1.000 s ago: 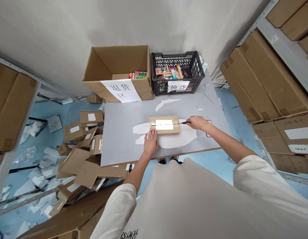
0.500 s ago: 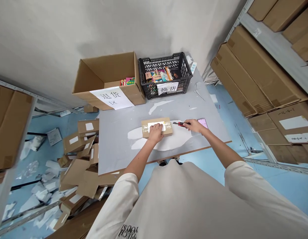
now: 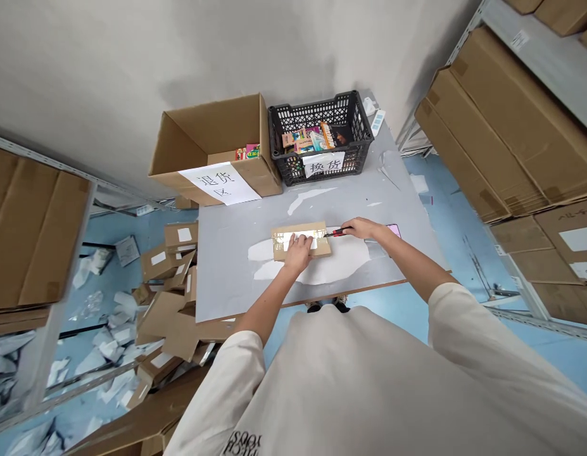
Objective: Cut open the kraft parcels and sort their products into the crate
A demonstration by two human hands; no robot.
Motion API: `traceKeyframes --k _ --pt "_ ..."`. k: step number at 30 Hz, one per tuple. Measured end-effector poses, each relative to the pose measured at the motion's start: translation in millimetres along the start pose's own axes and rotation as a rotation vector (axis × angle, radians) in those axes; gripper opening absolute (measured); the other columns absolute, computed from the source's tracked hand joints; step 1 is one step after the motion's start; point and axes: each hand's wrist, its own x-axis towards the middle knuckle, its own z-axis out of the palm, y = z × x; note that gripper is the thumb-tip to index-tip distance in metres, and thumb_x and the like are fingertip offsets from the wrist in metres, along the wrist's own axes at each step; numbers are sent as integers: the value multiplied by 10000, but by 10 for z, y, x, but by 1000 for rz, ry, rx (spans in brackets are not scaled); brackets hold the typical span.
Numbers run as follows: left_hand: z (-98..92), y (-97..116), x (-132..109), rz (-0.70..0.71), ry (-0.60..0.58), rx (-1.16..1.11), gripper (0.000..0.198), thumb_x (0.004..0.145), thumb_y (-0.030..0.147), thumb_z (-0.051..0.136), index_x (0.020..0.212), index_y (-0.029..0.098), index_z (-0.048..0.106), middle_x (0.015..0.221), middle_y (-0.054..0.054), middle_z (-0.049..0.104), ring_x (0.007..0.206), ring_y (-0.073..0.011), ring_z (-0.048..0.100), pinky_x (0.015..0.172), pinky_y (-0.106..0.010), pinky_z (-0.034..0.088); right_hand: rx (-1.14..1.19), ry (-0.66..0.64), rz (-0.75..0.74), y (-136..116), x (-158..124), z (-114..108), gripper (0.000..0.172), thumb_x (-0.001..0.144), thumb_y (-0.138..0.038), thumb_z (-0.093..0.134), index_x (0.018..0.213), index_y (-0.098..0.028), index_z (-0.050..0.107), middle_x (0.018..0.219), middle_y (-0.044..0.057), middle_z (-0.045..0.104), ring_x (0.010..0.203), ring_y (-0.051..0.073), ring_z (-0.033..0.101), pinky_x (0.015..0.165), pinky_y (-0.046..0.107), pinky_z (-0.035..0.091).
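A small taped cardboard box with a white label lies on the table, over a worn white patch. My left hand rests on top of it, fingers spread across the label. In my right hand is a red and black utility knife, gripped by its handle. Its tip meets the right end of the box, at the clear tape; whether the blade has gone in is too small to tell. A phone with a pink screen lies just beyond my right wrist, partly hidden by the forearm.
At the table's back stand a large open cardboard box and a black plastic crate, both with some colourful packs inside. Discarded boxes pile up at the left of the grey table. Shelves with cartons flank both sides.
My right hand has moved left with the utility knife, bringing its tip to the end of the box. The left hand stays on the box. The view has shifted slightly.
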Motion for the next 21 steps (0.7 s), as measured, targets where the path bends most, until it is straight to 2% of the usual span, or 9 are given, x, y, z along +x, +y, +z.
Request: traceKeyframes --k 4,7,10,16,21 --pt "-19 -25 10 -18 -10 13 720 904 306 818 1566 234 542 1446 -169 633 1213 -352 730 1411 -594 204 25 -78 -22 -2 88 9 334 1031 -506 615 1050 -232 805 818 4 748 730 161 613 676 232 422" --pt "-35 -25 15 -23 -12 5 699 903 322 839 1539 229 566 1434 -168 643 1193 -347 736 1413 -588 206 160 -122 24 75 -47 181 424 1048 -606 577 1028 -231 775 791 -9 732 691 152 616 675 229 451" --pt "-44 -16 14 -29 -17 7 692 904 334 851 1529 219 578 1420 -168 650 1178 -342 740 1413 -565 217 274 -110 84 144 -212 349 462 1043 -657 570 1070 -237 760 831 -1 754 680 156 630 648 234 465" --pt "-52 -7 -7 -18 -6 -1 712 913 338 847 1560 253 561 1417 -157 647 1118 -336 751 1411 -583 207 367 -104 74 94 -268 409 459 1030 -642 573 1062 -212 730 810 5 730 680 162 621 627 244 444" --pt "-62 8 -37 -39 2 1 690 929 342 838 1555 236 567 1418 -159 641 1189 -340 723 1391 -558 244 384 -130 62 157 -348 511 433 1023 -620 603 1041 -211 742 800 10 737 719 171 651 602 238 428"
